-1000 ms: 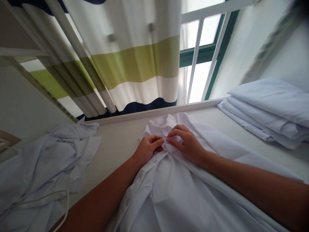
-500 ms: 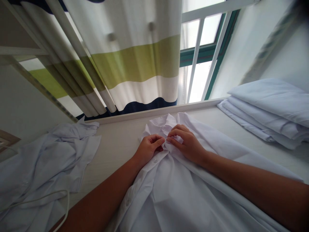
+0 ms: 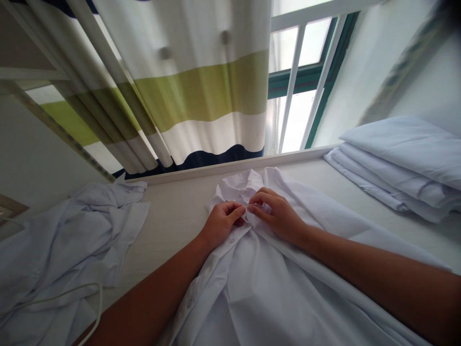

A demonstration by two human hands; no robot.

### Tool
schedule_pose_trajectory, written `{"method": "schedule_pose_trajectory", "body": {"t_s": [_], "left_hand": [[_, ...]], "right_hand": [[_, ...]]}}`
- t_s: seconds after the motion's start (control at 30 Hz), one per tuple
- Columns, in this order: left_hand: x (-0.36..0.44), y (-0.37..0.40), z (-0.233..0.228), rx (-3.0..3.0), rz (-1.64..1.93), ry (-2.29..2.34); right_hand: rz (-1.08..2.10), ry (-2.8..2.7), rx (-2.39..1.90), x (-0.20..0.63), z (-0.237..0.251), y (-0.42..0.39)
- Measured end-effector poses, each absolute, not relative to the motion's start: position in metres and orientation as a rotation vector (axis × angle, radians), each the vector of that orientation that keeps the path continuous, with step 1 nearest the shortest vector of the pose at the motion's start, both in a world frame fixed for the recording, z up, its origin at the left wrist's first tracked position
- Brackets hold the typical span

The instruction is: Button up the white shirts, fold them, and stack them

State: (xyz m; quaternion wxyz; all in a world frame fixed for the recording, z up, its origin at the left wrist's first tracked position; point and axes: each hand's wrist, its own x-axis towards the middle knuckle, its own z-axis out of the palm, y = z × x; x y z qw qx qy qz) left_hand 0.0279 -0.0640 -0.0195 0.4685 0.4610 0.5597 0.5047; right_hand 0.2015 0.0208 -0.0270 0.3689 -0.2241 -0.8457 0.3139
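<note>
Your left hand (image 3: 220, 223) and right hand (image 3: 277, 214) nearly meet, each pinching the front of the white shirt (image 3: 266, 283). It lies spread beneath both hands, its collar (image 3: 242, 181) just beyond them and its body running back toward you.

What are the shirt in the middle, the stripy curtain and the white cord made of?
Shirt: thin, matte cloth, maybe cotton or a blend; it creases softly.
Stripy curtain: matte fabric; it hangs in soft folds.
White cord: probably smooth plastic outside, since it bends in a rounded curve; its inside doesn't show.
</note>
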Motion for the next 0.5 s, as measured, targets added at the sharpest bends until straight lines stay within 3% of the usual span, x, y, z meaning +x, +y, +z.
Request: {"method": "schedule_pose_trajectory", "body": {"t_s": [0.5], "left_hand": [[0.0259,-0.0617,-0.0263,1.078,1.299,1.423]], "right_hand": [[0.706,-2.254,-0.574,0.2010,-0.0290,0.0204]]}}
